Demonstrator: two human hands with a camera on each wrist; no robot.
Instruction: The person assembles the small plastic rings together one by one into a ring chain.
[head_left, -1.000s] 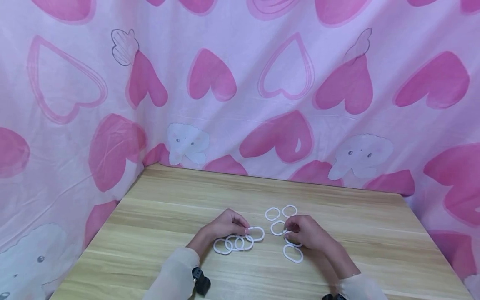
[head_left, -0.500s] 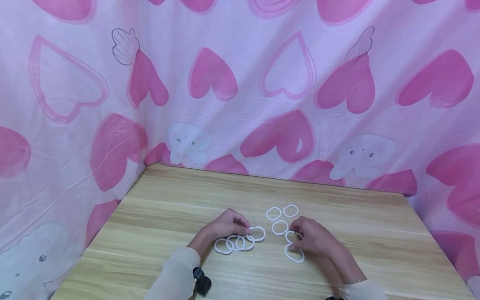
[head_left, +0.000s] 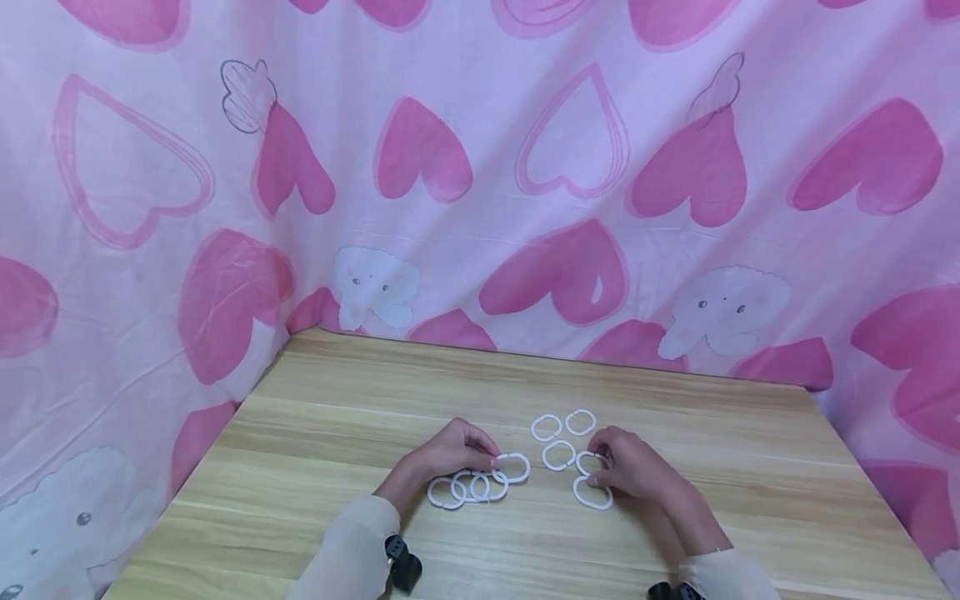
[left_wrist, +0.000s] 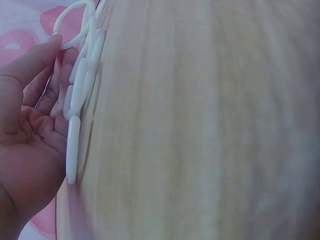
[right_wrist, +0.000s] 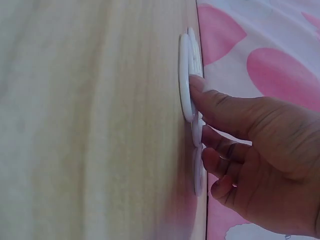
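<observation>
The left hand (head_left: 452,448) pinches the rightmost ring of a chain of interlinked white oval rings (head_left: 488,497); in the left wrist view its thumb and a finger grip that ring (left_wrist: 56,24). The right hand (head_left: 637,468) is over the loose white rings on the right. Its thumb touches the nearest ring (head_left: 592,505), also seen in the right wrist view (right_wrist: 184,77), while its other fingers are at the ring behind (head_left: 582,463). Whether those fingers grip a ring cannot be told.
Three more loose white rings lie behind and left of the right hand, one of them here (head_left: 546,440). The wooden table (head_left: 360,392) ends at a pink curtain (head_left: 480,167) with hearts. A black device is strapped on each wrist.
The right hand has moved slightly right, its thumb coming onto the nearest ring, which has shifted up toward the ring behind. The left hand and its chain have stayed in place.
</observation>
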